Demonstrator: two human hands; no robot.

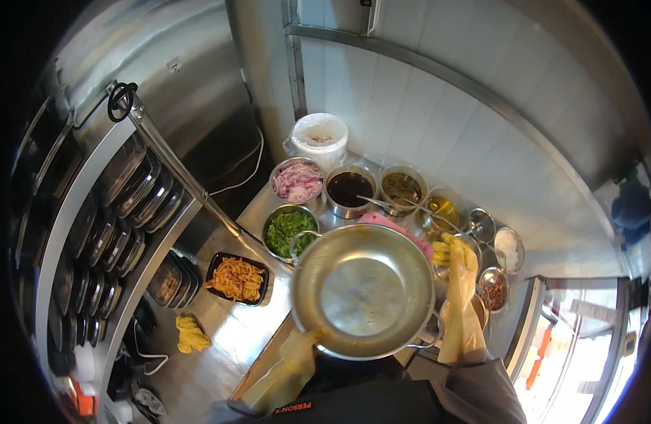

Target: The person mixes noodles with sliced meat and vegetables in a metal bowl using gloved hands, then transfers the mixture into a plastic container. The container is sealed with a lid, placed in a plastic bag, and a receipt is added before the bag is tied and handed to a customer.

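A wide two-handled steel pan [363,294] is before me, empty, with stains on its inner wall. My left hand [299,352], in a yellow glove, grips its near left rim. My right hand [455,254], gloved too, is raised right of the pan by the ladle handles; its fingers are curled, and whether they hold anything is unclear. Beyond the pan stand steel containers of chopped green herbs [289,233], sliced red onion [297,181], dark liquid [351,189] and brownish sauce [402,186]. A pink cloth [397,230] lies behind the pan. A black tray of shredded orange-red food [238,279] sits to the left.
A plastic-lined white bucket [320,139] stands at the back. Containers of yellow oil [442,212], white powder [509,249] and red flakes [494,289] line the right. A yellow cloth [192,334] lies on the left. Stacked lidded trays [140,191] fill a shelf beside a metal pole [169,159].
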